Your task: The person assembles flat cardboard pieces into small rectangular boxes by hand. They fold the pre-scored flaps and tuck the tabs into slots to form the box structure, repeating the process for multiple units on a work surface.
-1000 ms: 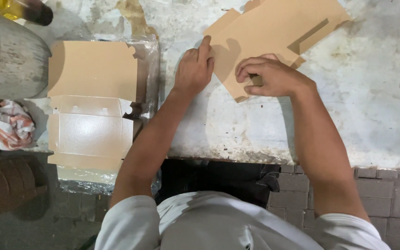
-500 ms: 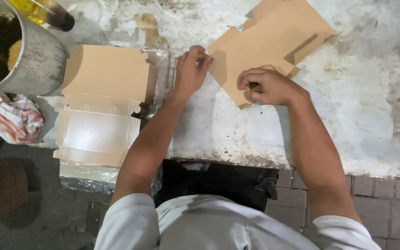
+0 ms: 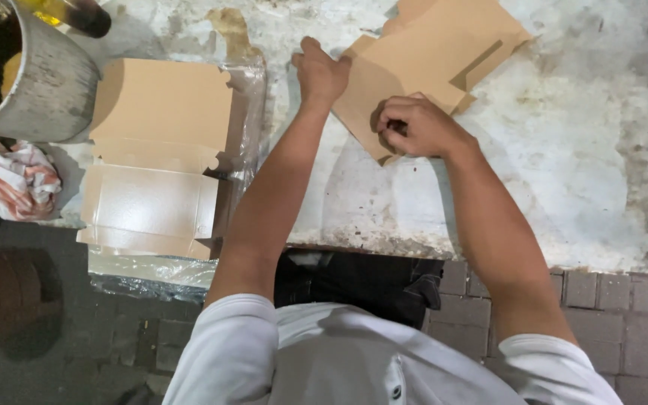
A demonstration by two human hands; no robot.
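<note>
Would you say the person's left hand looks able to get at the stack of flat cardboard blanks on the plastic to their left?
Probably yes: the left hand rests beside the stack of flat cardboard blanks, with nothing between them.

A worn, stained white table (image 3: 579,172) carries everything. Flat brown cardboard box blanks (image 3: 436,52) lie on it at the upper middle. To the left, a stack of unfolded cardboard sheets (image 3: 159,157) rests on clear plastic wrap (image 3: 253,90), overhanging the table's near edge. A grey metal pot (image 3: 46,90) stands at the far left corner, with a crumpled red-and-white cloth (image 3: 9,180) just beside it
</note>
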